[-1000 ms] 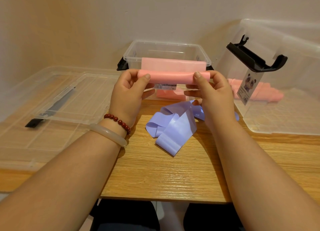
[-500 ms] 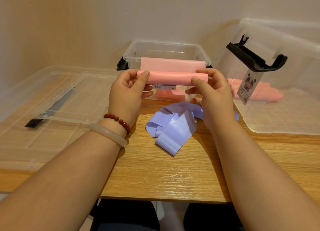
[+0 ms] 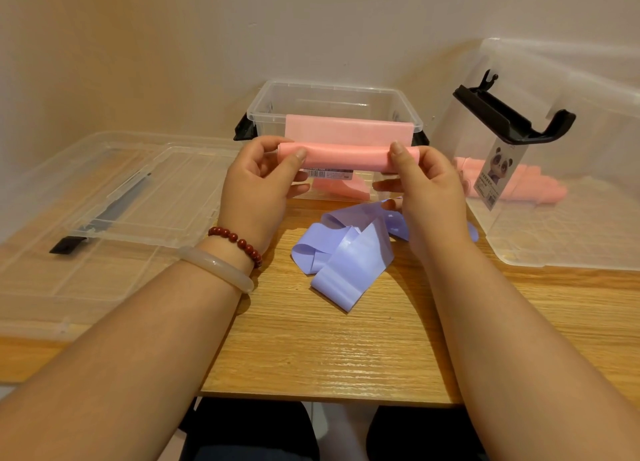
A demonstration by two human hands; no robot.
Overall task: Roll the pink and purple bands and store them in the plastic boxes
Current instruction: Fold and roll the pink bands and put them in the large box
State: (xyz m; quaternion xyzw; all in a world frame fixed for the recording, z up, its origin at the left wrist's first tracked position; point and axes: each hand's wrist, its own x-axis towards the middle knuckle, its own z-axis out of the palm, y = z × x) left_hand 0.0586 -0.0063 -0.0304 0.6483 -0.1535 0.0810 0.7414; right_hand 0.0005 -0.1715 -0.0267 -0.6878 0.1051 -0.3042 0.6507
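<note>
**Pink band held part-rolled before the small clear box**

Head view: the pink band [image 3: 346, 155] was held in the air just in front of the small clear box [image 3: 332, 91], its rolled part lying level between the two hands. A flat, unrolled stretch rose behind the roll, against the box's near rim. The left end of the roll was pinched by the left hand [image 3: 256, 187], thumb on the near side and fingers curled behind. The right end was gripped the same way by the right hand [image 3: 429, 183].

More pink material [image 3: 343, 187] was seen through the box's front wall. The purple band [image 3: 349, 252] lay loose and unrolled on the wooden table [image 3: 329, 349], in front of the box and below the hands.

To the right of the box, a large clear box [image 3: 571, 239] was seen, with a black handle [image 3: 509, 117] and a panda label [image 3: 495, 169]; pink rolls [image 3: 519, 187] lay inside it. To the left of the small box, a clear lid [image 3: 104, 218] lay flat. A red bead bracelet [image 3: 239, 240] and a pale bangle [image 3: 218, 266] were worn on the left wrist.
</note>
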